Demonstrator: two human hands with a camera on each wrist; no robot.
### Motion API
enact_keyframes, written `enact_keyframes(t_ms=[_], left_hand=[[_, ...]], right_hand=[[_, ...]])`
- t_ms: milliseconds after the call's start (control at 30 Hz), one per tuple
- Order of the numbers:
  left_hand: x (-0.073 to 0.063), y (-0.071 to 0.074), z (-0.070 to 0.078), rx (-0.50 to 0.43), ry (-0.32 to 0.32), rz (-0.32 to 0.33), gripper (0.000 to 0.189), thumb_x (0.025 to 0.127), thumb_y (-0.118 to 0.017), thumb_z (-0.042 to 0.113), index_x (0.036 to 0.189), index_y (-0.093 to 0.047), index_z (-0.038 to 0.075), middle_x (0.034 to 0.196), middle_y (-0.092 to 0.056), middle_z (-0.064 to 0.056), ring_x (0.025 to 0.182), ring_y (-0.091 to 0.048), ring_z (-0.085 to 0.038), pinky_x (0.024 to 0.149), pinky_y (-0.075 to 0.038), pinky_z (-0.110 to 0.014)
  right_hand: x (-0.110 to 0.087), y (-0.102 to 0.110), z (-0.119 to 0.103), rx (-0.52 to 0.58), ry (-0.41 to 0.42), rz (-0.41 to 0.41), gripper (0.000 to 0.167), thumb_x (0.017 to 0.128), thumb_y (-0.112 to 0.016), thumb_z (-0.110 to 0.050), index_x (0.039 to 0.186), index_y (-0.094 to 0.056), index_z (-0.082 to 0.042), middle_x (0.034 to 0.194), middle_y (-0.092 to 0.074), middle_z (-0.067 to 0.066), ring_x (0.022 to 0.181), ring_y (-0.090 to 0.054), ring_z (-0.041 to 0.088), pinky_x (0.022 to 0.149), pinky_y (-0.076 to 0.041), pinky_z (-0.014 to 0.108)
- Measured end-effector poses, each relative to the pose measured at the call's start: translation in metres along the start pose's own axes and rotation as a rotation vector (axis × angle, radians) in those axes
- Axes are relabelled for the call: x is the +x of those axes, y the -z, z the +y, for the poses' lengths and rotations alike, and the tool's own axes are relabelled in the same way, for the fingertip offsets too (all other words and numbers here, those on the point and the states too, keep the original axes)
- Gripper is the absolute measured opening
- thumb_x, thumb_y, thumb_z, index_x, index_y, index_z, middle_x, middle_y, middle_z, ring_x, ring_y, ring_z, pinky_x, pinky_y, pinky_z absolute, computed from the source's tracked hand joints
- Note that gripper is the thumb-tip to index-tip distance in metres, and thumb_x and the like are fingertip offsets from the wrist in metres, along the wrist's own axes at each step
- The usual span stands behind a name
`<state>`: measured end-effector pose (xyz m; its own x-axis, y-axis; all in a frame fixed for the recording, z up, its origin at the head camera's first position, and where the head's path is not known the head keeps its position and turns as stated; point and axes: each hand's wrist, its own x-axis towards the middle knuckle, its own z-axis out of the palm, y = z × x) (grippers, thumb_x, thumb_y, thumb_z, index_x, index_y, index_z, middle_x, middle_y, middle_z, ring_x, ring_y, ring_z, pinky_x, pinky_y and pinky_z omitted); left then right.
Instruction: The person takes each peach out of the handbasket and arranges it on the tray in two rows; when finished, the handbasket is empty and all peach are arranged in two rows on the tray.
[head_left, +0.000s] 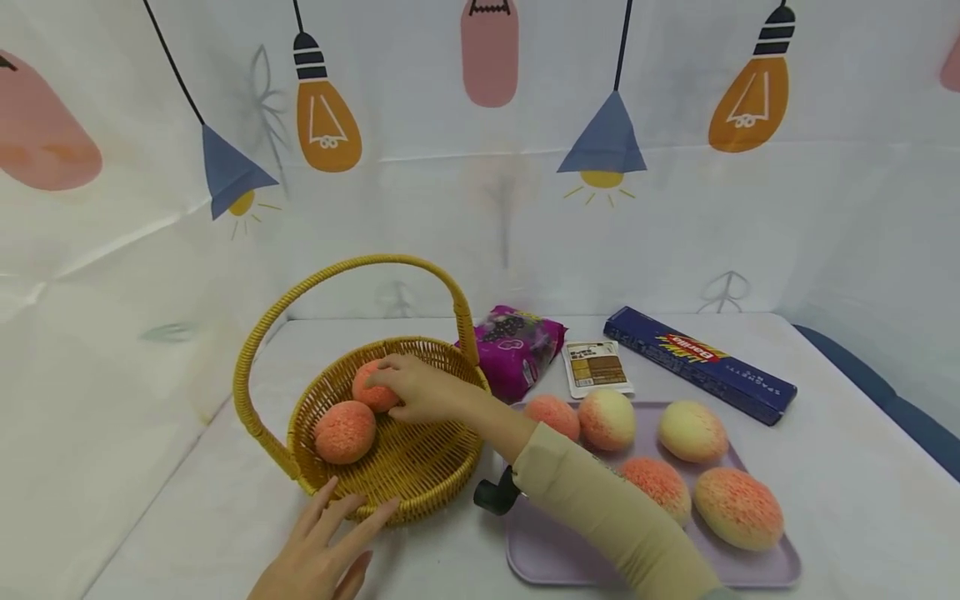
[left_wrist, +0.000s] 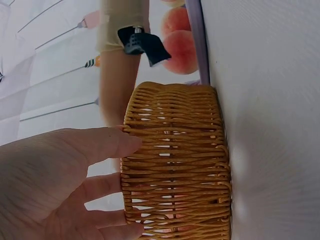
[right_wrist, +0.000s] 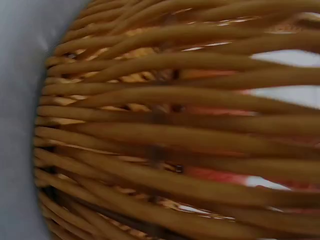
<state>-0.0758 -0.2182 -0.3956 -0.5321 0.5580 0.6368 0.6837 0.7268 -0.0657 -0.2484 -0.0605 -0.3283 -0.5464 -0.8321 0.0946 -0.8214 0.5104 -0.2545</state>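
Inside the yellow wicker basket (head_left: 427, 500), my right hand (head_left: 416, 387) has its fingers curled over a peach (head_left: 364, 385) at the far left. A second peach (head_left: 345, 433) lies just in front of it, nearer the left wall. My left hand (head_left: 318, 546) is at the basket's near rim with fingers spread and fairly straight. The left wrist view has its thumb and fingertips touching the woven wall (left_wrist: 175, 165). Close weave (right_wrist: 165, 120) fills the right wrist view, with red peach showing through the gaps; the right hand is hidden there.
Several peaches, one at the near right (head_left: 738, 508), sit on a purple tray (head_left: 551, 554), partly covered by my right forearm. Behind stand a purple packet (head_left: 517, 346), a small white-and-brown pouch (head_left: 597, 367) and a blue spaghetti box (head_left: 697, 362). The basket's tall handle (head_left: 258, 333) arches overhead.
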Motion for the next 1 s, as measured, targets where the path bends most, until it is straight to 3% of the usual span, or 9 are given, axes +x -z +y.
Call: enact_keyframes(t_ms=[300,633,867,1000], left_hand=[[0.002,0.0,-0.001,-0.004,-0.006,-0.001,0.048,0.098,-0.021,0.036,0.122,-0.058,0.017,0.093,-0.051,0.002,0.085,-0.051,-0.015,0.11,-0.01,-0.03],[0.001,-0.002,-0.002,-0.004,-0.022,-0.003,0.048,0.098,-0.021,0.035,0.123,-0.058,0.016,0.092,-0.051,0.002,0.085,-0.051,-0.014,0.11,-0.009,-0.031],[0.002,-0.003,-0.002,-0.004,-0.018,-0.013,0.049,0.097,-0.021,0.035,0.122,-0.058,0.017,0.092,-0.051,0.002,0.084,-0.051,-0.014,0.11,-0.009,-0.031],[0.001,-0.003,-0.002,-0.007,-0.016,-0.009,0.048,0.097,-0.022,0.036,0.122,-0.059,0.017,0.092,-0.051,0.002,0.084,-0.052,-0.015,0.11,-0.009,-0.03]], right_hand=[[0.022,-0.018,0.012,-0.063,-0.083,-0.057,0.058,0.084,-0.065,-0.01,0.135,-0.041,-0.023,0.141,-0.031,0.008,0.126,-0.035,0.028,0.094,-0.041,0.032],[0.033,-0.034,0.018,-0.199,-0.069,-0.095,0.076,0.082,-0.069,-0.019,0.143,-0.026,-0.034,0.15,-0.013,0.003,0.133,-0.023,0.026,0.097,-0.039,0.038],[0.034,-0.036,0.027,-0.089,-0.048,-0.1,0.075,0.083,-0.069,-0.017,0.142,-0.026,-0.034,0.149,-0.013,0.003,0.128,-0.03,0.033,0.093,-0.042,0.035],[0.035,-0.037,0.032,-0.042,-0.069,-0.101,0.074,0.083,-0.067,-0.015,0.142,-0.026,-0.035,0.146,-0.019,0.006,0.126,-0.033,0.029,0.093,-0.041,0.034]])
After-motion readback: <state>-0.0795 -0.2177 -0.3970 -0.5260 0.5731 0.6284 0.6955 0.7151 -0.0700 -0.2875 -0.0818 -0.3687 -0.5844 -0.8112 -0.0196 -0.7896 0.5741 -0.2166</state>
